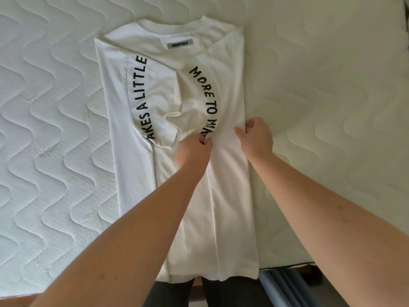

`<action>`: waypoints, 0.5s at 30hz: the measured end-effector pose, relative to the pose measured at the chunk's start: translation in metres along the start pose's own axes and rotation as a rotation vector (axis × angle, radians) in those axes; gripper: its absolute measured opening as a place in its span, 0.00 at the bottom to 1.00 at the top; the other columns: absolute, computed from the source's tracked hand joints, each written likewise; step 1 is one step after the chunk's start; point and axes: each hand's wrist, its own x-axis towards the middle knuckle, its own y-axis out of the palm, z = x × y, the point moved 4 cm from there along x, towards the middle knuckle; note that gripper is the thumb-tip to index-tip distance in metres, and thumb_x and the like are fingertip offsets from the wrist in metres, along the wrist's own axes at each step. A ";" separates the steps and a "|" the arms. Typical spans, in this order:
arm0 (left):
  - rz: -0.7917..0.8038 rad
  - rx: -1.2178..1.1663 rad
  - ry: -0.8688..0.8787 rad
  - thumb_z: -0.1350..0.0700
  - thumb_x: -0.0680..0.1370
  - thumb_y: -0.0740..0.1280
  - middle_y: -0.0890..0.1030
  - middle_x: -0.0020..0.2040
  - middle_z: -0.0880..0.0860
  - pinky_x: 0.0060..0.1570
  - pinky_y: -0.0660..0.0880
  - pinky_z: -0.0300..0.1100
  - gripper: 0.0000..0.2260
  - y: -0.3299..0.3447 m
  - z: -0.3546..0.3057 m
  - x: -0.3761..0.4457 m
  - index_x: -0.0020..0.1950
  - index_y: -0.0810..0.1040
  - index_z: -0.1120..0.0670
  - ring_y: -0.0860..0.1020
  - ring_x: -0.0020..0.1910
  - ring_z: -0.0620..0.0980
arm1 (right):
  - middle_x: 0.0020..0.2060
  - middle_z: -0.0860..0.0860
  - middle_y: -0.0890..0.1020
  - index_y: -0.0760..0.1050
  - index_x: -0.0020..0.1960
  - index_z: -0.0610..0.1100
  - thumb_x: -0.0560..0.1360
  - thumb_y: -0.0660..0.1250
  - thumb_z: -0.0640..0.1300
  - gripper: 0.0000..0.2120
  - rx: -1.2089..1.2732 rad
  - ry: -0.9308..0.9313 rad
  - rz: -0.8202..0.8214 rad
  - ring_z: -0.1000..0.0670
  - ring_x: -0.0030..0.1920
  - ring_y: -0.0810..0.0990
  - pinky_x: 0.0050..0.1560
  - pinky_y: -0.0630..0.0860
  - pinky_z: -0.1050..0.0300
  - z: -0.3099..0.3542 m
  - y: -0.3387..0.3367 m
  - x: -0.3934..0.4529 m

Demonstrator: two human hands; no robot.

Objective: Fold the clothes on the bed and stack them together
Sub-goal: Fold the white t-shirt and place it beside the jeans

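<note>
Bed (55, 111): a white quilted mattress with a wavy stitched pattern fills the view; its near edge runs along the bottom, where a strip of brown frame shows at the lower left.

T-shirt (132, 173): white, spread flat on the mattress, collar at the far end and hem hanging just over the near edge. Both long sides are folded inward, so it forms a tall narrow strip. Black curved lettering shows on the folded-in panels: "AKES A LITTLE" on the left panel, "MORE TO MA" on the right.

Label (179, 44): a small grey tag just below the collar, on the shirt's middle line.

Sleeve (177, 120): folded in over the centre of the shirt, its hemmed edge curling up between the two lines of lettering.

Left hand (193, 149): at the middle of the shirt, just below the sleeve's hem, fingers curled and pinching a bunch of cloth at the end of the right line of lettering.

Right hand (254, 136): just beside the left hand, at the shirt's right folded edge, thumb and curled fingers pinching the cloth there. Both forearms reach in from the bottom, over the lower half of the shirt.

Floor side: below the mattress edge, dark trousers (232, 291) show at bottom centre and something blue-grey (285, 286) sits to their right; I cannot tell what it is.
</note>
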 end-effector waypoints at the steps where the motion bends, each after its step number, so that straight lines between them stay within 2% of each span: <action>1: -0.017 0.031 -0.003 0.46 0.77 0.63 0.76 0.33 0.47 0.29 0.63 0.38 0.12 -0.004 0.000 -0.001 0.40 0.77 0.51 0.74 0.34 0.48 | 0.50 0.49 0.81 0.73 0.57 0.44 0.74 0.70 0.51 0.16 0.003 -0.007 -0.009 0.45 0.53 0.79 0.56 0.75 0.45 0.004 0.000 0.004; 5: -0.073 0.030 0.109 0.45 0.78 0.62 0.75 0.31 0.47 0.29 0.63 0.40 0.13 -0.025 -0.017 0.001 0.37 0.73 0.50 0.73 0.32 0.47 | 0.56 0.47 0.77 0.70 0.63 0.44 0.74 0.71 0.51 0.22 0.036 -0.042 -0.049 0.44 0.57 0.77 0.59 0.73 0.46 0.022 -0.002 0.017; 8: -0.155 -0.016 0.281 0.46 0.81 0.61 0.76 0.38 0.48 0.32 0.68 0.42 0.13 -0.050 -0.052 0.025 0.40 0.73 0.50 0.74 0.34 0.46 | 0.59 0.46 0.75 0.68 0.67 0.44 0.74 0.71 0.50 0.25 0.051 -0.074 -0.075 0.45 0.59 0.75 0.60 0.71 0.48 0.033 -0.005 0.030; 10: -0.204 -0.028 0.352 0.49 0.81 0.62 0.78 0.48 0.50 0.45 0.74 0.47 0.08 -0.064 -0.075 0.055 0.51 0.77 0.51 0.76 0.46 0.51 | 0.58 0.46 0.75 0.68 0.68 0.44 0.75 0.71 0.50 0.25 0.059 -0.090 -0.083 0.44 0.59 0.75 0.60 0.71 0.48 0.039 -0.005 0.041; 11: -0.214 0.001 0.386 0.51 0.81 0.62 0.77 0.54 0.52 0.52 0.73 0.48 0.09 -0.069 -0.086 0.071 0.58 0.77 0.52 0.75 0.53 0.53 | 0.57 0.46 0.76 0.68 0.68 0.44 0.75 0.71 0.50 0.26 0.072 -0.086 -0.081 0.44 0.59 0.75 0.61 0.71 0.48 0.041 -0.005 0.047; 13: -0.208 0.162 0.404 0.50 0.81 0.64 0.74 0.63 0.54 0.62 0.68 0.48 0.16 -0.074 -0.103 0.104 0.68 0.72 0.53 0.71 0.63 0.56 | 0.56 0.46 0.77 0.68 0.68 0.43 0.75 0.71 0.50 0.25 0.107 -0.068 -0.071 0.45 0.58 0.76 0.61 0.71 0.47 0.044 -0.005 0.060; 15: -0.157 0.345 0.312 0.46 0.80 0.64 0.69 0.69 0.56 0.66 0.64 0.51 0.23 -0.078 -0.114 0.136 0.72 0.68 0.54 0.67 0.68 0.57 | 0.52 0.48 0.78 0.71 0.66 0.42 0.76 0.70 0.51 0.23 0.144 -0.059 -0.059 0.47 0.54 0.78 0.58 0.73 0.50 0.046 -0.003 0.072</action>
